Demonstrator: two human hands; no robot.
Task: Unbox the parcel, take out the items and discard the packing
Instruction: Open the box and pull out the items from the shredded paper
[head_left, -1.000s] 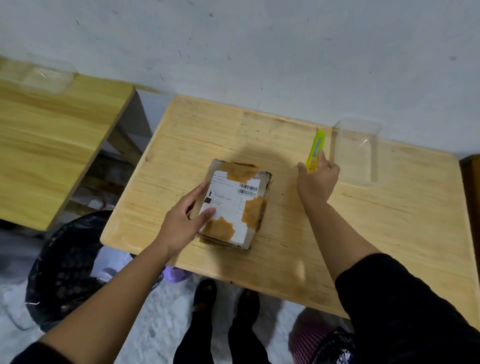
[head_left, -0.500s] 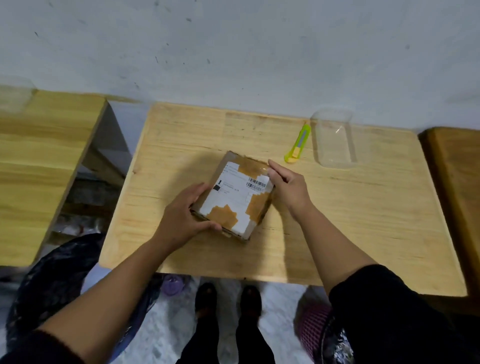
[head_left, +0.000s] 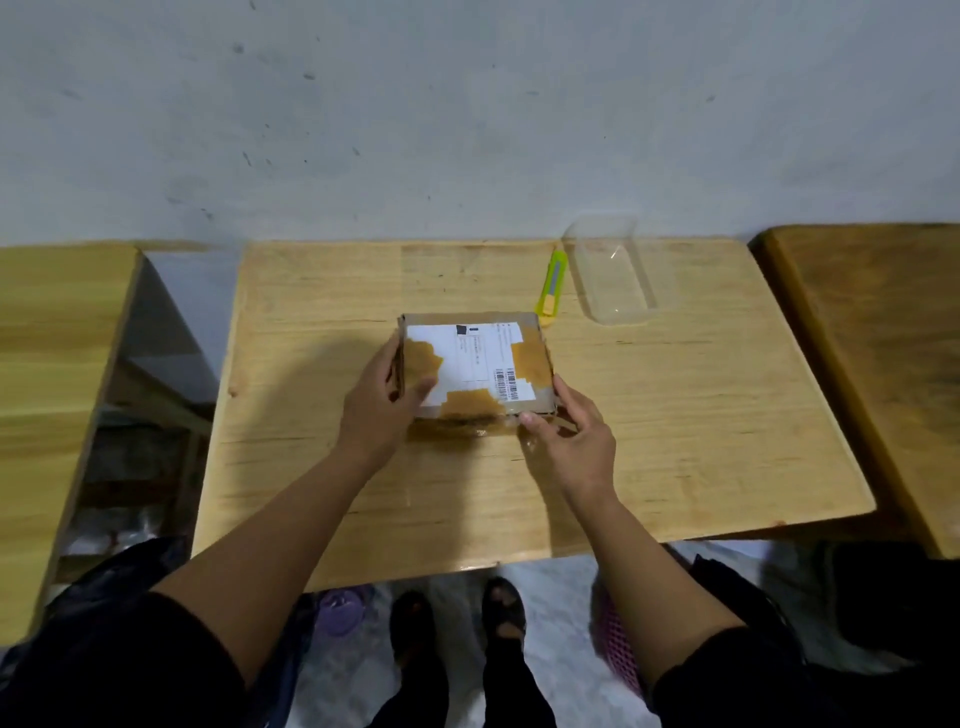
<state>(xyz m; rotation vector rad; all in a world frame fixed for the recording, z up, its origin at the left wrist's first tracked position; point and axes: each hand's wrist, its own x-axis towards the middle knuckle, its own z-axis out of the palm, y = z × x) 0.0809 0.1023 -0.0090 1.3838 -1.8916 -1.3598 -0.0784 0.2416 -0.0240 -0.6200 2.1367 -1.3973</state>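
A flat cardboard parcel (head_left: 475, 364) with a white shipping label and brown tape lies in the middle of the wooden table (head_left: 675, 415). My left hand (head_left: 382, 402) grips its left edge, thumb on top. My right hand (head_left: 569, 441) holds the near right corner, with the thumb against the front edge. The parcel is sealed. A yellow-green utility knife (head_left: 551, 290) lies just behind the parcel's far right corner, untouched.
A clear plastic tub (head_left: 613, 273) stands at the back right of the table, next to the knife. Wooden tables flank it left (head_left: 47, 364) and right (head_left: 883, 364). Under the table's left is a black bin bag (head_left: 104, 582); a pink basket (head_left: 618, 644) sits at my feet.
My right hand let go of the knife, came to the parcel and slid to its near right corner. Both hands turned the parcel square to the table edge.
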